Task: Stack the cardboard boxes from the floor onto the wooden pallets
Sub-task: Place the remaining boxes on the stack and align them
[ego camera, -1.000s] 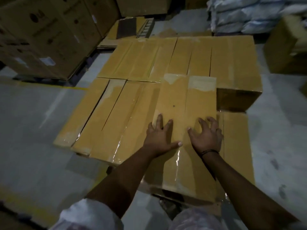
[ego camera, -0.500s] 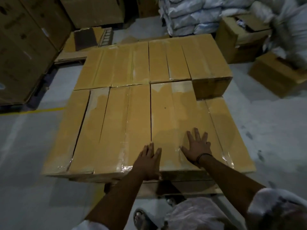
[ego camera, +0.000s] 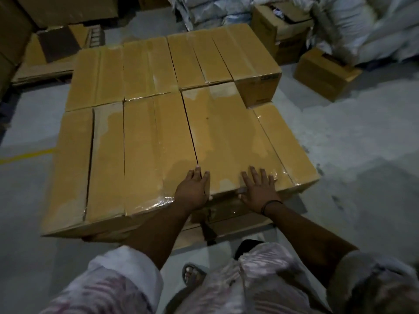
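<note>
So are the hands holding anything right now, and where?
Nothing gripped: the left hand and right hand lie flat on the cardboard box, at its near end.

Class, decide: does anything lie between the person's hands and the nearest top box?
Nothing visible does. The left hand and right hand both lie flat, fingers straight, directly on the near end of the box.

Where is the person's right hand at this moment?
In the head view, the right hand lies flat on the near edge of a top cardboard box, right of centre; the left hand rests at that box's left corner.
</note>
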Demonstrator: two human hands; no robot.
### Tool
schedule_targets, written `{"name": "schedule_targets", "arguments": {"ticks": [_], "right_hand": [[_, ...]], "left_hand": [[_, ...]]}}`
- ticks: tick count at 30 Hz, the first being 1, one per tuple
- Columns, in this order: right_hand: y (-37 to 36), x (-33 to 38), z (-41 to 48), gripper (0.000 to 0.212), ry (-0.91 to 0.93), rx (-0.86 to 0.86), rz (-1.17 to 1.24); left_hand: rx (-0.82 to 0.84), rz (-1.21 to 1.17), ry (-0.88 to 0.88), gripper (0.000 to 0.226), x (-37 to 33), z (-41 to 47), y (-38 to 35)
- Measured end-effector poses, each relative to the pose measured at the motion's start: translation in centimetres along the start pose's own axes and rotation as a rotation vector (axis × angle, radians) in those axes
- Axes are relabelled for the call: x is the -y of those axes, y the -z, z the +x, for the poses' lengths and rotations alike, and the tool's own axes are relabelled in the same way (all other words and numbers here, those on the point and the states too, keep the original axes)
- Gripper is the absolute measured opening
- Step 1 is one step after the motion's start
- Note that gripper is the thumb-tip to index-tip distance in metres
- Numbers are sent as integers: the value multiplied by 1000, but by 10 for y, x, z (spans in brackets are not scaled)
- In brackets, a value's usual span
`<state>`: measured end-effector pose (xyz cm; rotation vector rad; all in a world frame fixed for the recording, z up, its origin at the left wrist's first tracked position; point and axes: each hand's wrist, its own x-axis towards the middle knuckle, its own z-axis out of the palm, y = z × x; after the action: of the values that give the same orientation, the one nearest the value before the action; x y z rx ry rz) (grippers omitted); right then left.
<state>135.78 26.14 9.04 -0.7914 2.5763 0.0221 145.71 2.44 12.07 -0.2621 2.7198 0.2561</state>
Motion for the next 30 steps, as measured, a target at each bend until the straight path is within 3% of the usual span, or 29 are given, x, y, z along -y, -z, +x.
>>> {"name": "schedule_targets", "arguments": {"ticks": [4, 7, 10, 12, 13, 15, 21, 30], "right_hand": [[8, -2, 0, 88, 18, 33, 55], [9, -13, -5, 88, -2, -90, 171], [10, -24, -11, 91, -325, -349, 676], [18, -33, -4, 91, -464, -219, 1095], [22, -38, 0, 90, -453, -122, 1178], [29, -48, 6, 87, -395, -6, 1136], [43, -75, 24, 82, -290, 89, 977], [58, -55, 117, 90, -270, -4, 800]], "left_hand": [[14, 56, 26, 95, -8, 3, 3], [45, 58, 50, 99, -10, 6, 8], [48, 32, 73, 102, -15, 6, 10], [40, 17, 80, 102, -17, 6, 11], [35, 10, 84, 102, -18, 6, 11], [22, -17, 93, 102, -18, 7, 11], [-42, -76, 143, 100, -14, 25, 20], [-65, -84, 159, 99, 23, 120, 41]]}}
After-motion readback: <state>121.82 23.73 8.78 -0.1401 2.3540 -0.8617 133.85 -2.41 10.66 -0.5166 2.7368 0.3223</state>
